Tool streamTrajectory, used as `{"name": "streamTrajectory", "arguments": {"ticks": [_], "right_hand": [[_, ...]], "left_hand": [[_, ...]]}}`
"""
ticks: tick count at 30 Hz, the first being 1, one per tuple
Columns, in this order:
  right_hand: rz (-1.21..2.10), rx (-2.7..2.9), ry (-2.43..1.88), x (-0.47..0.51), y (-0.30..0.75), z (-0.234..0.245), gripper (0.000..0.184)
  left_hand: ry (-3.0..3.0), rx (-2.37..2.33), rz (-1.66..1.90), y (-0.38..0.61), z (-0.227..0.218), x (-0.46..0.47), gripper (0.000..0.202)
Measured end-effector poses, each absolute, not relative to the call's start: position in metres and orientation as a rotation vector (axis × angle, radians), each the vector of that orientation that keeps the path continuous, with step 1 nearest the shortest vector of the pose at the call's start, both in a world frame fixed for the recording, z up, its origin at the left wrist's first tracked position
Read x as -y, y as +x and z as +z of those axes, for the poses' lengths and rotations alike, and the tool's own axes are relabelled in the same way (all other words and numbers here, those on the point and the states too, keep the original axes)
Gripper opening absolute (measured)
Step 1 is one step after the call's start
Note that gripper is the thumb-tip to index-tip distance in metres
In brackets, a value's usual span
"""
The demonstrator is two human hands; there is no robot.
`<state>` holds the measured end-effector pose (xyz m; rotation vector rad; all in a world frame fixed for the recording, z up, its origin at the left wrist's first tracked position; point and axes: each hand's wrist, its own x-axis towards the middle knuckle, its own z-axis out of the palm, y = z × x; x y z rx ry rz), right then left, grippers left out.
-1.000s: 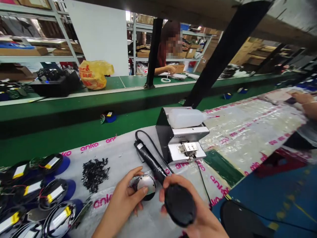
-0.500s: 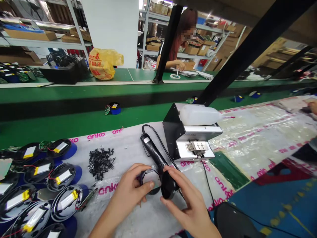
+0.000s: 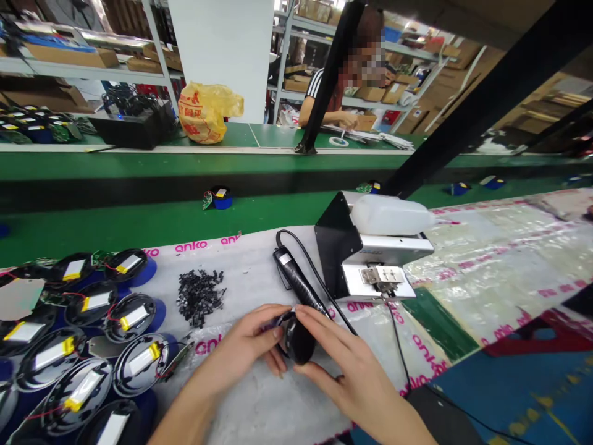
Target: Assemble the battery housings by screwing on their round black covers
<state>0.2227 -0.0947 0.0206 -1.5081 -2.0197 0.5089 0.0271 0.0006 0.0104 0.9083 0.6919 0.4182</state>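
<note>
In front of me my right hand (image 3: pixel 340 355) grips a glossy black round cover (image 3: pixel 301 339) by its edge, fingers on top and thumb below. My left hand (image 3: pixel 254 340) is closed around a round part with a dark rim, now mostly hidden behind the cover. The two pieces meet or nearly meet; whether they touch I cannot tell. Just beyond the hands lies a black-wrapped electric screwdriver (image 3: pixel 299 278) with a cable. A heap of small black pieces (image 3: pixel 199 296) is spread to the left.
Several round blue housings with white batteries (image 3: pixel 134 316) crowd the left side. A silver-and-black machine (image 3: pixel 377 278) carries a white plastic bottle (image 3: pixel 391 215) at right. More housings (image 3: pixel 222 198) sit on the green conveyor (image 3: pixel 115 216). Across it, a person (image 3: pixel 324 111) works near a yellow bag (image 3: pixel 208 114).
My right hand has brought the black cover left onto or against the round part in my left hand, covering its silver face. The view has shifted slightly.
</note>
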Motion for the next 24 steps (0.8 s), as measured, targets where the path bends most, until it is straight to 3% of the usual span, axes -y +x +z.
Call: {"name": "streamTrajectory", "arguments": {"ticks": [10, 16, 21, 24], "right_hand": [[0.478, 2.184, -1.453, 0.076, 0.226, 0.024, 0.064], [0.363, 2.218, -1.484, 0.075, 0.221, 0.019, 0.062], [0.373, 2.254, -1.468, 0.082, 0.225, 0.022, 0.066], [0.460, 2.161, -1.527, 0.089, 0.232, 0.028, 0.053]], "left_hand": [[0.747, -0.535, 0.396, 0.015, -0.003, -0.009, 0.048], [1.019, -0.485, 0.460, 0.016, -0.001, -0.003, 0.068], [1.305, -0.847, 0.603, 0.036, 0.011, 0.011, 0.031], [1.337, -0.920, 0.675, 0.043, 0.014, 0.016, 0.030]]}}
